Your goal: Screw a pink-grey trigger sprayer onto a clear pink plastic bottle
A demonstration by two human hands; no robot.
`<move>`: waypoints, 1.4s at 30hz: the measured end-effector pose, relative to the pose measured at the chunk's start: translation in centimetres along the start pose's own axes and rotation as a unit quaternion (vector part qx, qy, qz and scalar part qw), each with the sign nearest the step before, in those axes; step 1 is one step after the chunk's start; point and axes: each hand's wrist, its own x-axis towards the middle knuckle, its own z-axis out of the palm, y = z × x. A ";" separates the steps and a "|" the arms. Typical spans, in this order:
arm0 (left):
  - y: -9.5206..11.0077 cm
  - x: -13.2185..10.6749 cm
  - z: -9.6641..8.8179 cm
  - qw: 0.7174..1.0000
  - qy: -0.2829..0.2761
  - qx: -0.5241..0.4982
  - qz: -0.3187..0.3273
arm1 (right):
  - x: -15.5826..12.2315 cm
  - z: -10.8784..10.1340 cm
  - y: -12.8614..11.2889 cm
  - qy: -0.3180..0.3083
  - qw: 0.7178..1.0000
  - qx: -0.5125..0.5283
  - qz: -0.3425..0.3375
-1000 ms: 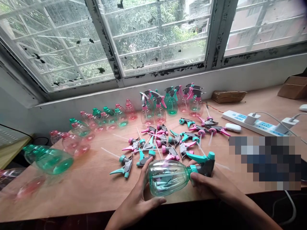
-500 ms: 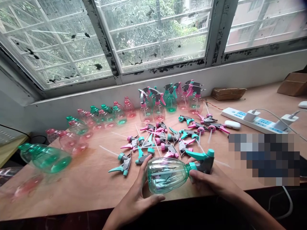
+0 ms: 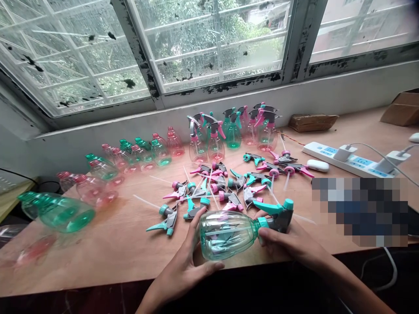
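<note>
Along the left of the wooden counter, headless bottles are ranged; above, a barred window is seen. At centre, spray heads are strewn before upright sprayers. A green sprayer is held sideways near the front edge, its base cupped by the left hand, its neck gripped by the right hand. At right, a power strip and carton are placed.
</note>
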 end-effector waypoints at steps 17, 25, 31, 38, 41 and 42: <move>0.9 -0.1 0.2 1.000 0.005 0.003 -0.017 | -0.3 -0.2 0.1 0.003 1.000 -0.013 0.007; 0.8 0.1 0.3 1.000 0.000 0.003 -0.011 | -0.3 -0.3 0.1 0.005 1.000 -0.009 0.009; 0.6 0.0 0.1 1.000 0.008 0.011 -0.007 | -0.2 -0.3 0.4 0.001 1.000 -0.007 0.004; -0.3 0.2 0.0 1.000 -0.006 -0.017 0.007 | -0.1 0.0 0.0 0.001 1.000 0.009 0.009; -0.3 0.3 0.1 1.000 0.003 0.000 0.019 | -0.2 0.0 -0.1 -0.002 1.000 0.003 0.008; -0.4 0.3 0.1 1.000 0.006 0.002 0.027 | -0.2 0.0 0.0 -0.003 1.000 0.001 0.006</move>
